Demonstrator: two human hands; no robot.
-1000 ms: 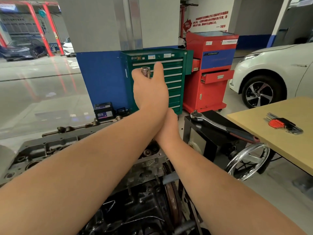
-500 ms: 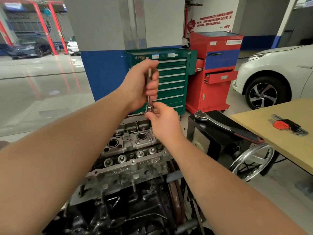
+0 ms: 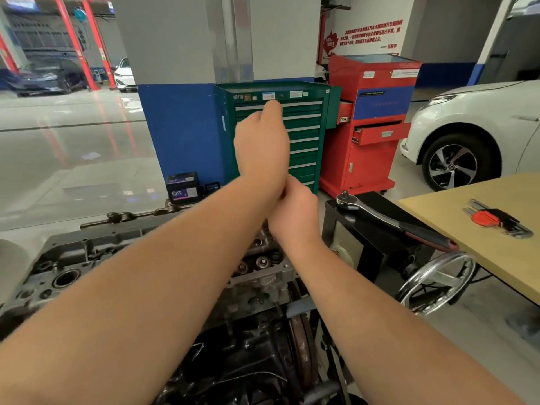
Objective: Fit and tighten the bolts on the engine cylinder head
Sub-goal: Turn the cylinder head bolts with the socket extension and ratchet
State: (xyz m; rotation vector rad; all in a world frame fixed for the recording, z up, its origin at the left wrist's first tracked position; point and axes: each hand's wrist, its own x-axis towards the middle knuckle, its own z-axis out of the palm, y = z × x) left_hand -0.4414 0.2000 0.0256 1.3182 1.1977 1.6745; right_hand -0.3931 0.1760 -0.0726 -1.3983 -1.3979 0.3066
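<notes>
Car workshop, tool cabinets (image 3: 280,135), parked car (image 3: 473,133), lift posts (image 3: 73,42)

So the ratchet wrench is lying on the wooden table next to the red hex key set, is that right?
Not quite. In the head view the ratchet wrench lies on the black stand beside the engine, not on the wooden table. Only the red hex key set is on that table.

My left hand (image 3: 261,144) is up high, fingers hidden. My right hand (image 3: 295,213) curls just under its wrist.
</notes>
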